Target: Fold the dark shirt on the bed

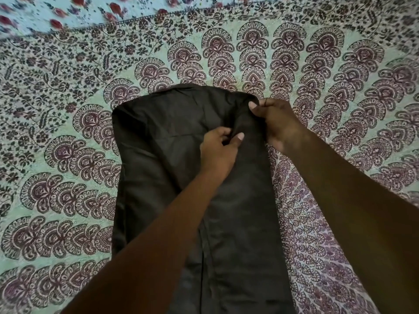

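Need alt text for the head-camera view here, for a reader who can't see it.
Two bare hands pinch the far right part of a dark shirt lying lengthwise on a patterned bedspread: the left hand grips a fold further in, the right hand holds the far corner. A second floral cloth shows beyond.

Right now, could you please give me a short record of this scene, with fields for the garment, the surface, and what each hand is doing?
garment: dark shirt, lying lengthwise on the bed, sides already folded in to a long narrow shape
surface: patterned bedspread; a second floral sheet at the far edge
left hand: grip pinching shirt fabric near the middle
right hand: grip holding the shirt's far right corner
fold state: not yet folded across its length
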A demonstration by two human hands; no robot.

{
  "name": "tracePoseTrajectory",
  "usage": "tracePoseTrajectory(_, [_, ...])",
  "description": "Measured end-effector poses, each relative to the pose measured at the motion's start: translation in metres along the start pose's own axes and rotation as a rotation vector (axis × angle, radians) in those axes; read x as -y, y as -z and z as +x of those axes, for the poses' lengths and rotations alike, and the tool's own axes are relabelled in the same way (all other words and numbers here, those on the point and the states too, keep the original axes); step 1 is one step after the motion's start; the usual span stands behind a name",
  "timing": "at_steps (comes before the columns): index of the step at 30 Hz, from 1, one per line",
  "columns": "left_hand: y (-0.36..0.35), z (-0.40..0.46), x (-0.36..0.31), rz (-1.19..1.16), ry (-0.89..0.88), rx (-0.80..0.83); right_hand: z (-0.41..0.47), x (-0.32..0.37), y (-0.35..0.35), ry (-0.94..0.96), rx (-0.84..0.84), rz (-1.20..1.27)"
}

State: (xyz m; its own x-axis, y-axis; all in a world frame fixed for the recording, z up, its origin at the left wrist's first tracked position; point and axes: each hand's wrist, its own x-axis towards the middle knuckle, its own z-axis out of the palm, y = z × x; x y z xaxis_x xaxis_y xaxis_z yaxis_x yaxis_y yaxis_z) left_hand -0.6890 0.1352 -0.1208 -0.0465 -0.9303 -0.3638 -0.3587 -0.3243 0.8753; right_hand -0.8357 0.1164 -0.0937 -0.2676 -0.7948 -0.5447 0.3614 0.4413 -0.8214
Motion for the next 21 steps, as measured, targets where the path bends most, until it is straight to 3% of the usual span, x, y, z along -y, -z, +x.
tracePoseTrajectory(8, [0.003,0.000,0.004,0.034,0.005,-0.045,0.004,0.005,-0.007,0.035,-0.079,-0.023])
tracePoseTrajectory(12, [0.003,0.005,-0.003,-0.101,0.011,-0.056,0.010,0.008,-0.009,0.035,-0.031,-0.039])
tracePoseTrajectory(18, [0.001,0.017,-0.002,-0.107,0.016,-0.095,0.010,0.006,-0.008,0.099,0.081,0.011])
tracePoseTrajectory(21, [0.001,0.018,-0.003,-0.044,0.022,-0.113,0.018,0.003,-0.010,0.154,-0.017,-0.100])
